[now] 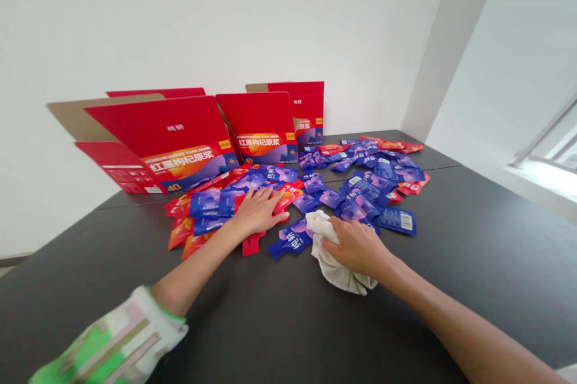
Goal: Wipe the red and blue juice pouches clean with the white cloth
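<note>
My left hand (259, 211) lies with its fingers spread on a pile of red and blue pouches (211, 202), touching the red ones under its fingertips. A crumpled off-white cloth (336, 267) is bunched in my right hand (356, 244), its loose end hanging down onto the dark table. Just left of the cloth a blue pouch (295, 238) lies flat, partly covered by the cloth's edge. Beyond my right hand spreads a second heap of mostly blue pouches (367, 185), with one blue pouch (396, 220) lying flat at its near right edge.
Several red cardboard boxes stand along the back left with their flaps up, among them a large front box (180, 143), a middle box (264, 125) and a rear box (309, 107). A white wall is behind the black table (252, 324). A window is at the far right.
</note>
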